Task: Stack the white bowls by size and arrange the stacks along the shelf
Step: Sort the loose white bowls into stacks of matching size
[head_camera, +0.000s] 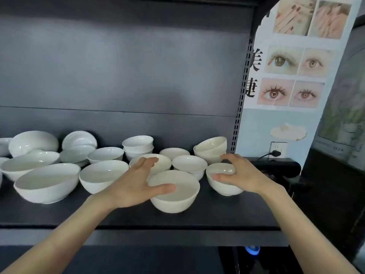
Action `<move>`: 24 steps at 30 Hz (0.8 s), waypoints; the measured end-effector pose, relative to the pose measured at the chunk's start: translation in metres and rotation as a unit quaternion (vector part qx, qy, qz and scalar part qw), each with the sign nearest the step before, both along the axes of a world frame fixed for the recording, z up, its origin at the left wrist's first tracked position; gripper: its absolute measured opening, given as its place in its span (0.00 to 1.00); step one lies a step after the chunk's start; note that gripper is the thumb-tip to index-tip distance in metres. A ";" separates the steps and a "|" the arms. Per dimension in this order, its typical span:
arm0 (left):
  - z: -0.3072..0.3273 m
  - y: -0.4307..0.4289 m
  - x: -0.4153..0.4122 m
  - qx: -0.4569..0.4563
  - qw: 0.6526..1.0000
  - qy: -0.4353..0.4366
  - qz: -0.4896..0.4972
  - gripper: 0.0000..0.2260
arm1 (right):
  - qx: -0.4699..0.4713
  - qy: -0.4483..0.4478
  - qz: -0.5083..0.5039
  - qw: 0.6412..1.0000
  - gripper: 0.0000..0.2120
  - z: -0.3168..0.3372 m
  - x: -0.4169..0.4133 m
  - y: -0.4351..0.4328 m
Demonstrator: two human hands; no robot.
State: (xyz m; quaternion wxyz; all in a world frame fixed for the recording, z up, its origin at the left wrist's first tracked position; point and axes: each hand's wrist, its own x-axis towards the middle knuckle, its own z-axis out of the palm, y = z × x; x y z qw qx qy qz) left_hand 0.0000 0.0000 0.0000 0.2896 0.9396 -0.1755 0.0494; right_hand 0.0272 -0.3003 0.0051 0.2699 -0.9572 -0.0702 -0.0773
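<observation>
Many white bowls of mixed sizes sit on a dark shelf [118,214]. My left hand [134,184] is spread over the left rim of a medium bowl [177,202] at the front. Its thumb lies inside that bowl and its straight fingers reach over another bowl [164,162] behind. My right hand [243,175] grips a small bowl [223,186] at the right end from above, thumb on the near rim and fingers curled past the far rim. Behind it stands a tilted stack of small bowls [211,147]. A shallow bowl [189,165] sits between my hands.
Large bowls [47,184] and a medium one [102,177] crowd the left half, with dishes leaning on the back panel [79,139]. A short stack [138,145] stands mid-back. A slotted shelf upright [240,115], a poster [286,76] and a plugged wall socket [276,152] lie to the right.
</observation>
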 end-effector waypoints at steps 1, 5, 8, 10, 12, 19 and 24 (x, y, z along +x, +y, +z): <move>-0.001 -0.002 -0.003 -0.002 1.000 0.008 0.014 0.56 | 0.007 0.008 0.003 1.000 0.43 -0.001 -0.001 -0.003; -0.008 -0.015 -0.016 -0.005 0.998 0.023 0.050 0.63 | 0.000 0.022 0.025 0.999 0.53 -0.008 -0.003 -0.018; -0.012 -0.027 -0.026 -0.053 0.997 0.021 0.058 0.57 | -0.005 0.017 0.030 0.999 0.58 -0.013 0.000 -0.028; -0.017 -0.030 -0.029 -0.086 0.994 0.018 0.060 0.55 | 0.019 0.022 0.037 0.999 0.59 -0.016 0.001 -0.032; -0.023 -0.029 -0.028 -0.103 0.992 0.027 0.074 0.61 | 0.058 0.029 0.045 0.997 0.59 -0.017 0.002 -0.034; -0.032 -0.026 -0.027 -0.159 0.982 0.049 0.092 0.70 | 0.162 0.035 0.063 0.984 0.57 -0.024 0.001 -0.035; -0.030 -0.030 -0.029 -0.203 0.975 0.067 0.068 0.39 | 0.195 0.041 0.039 0.979 0.61 -0.030 0.005 -0.036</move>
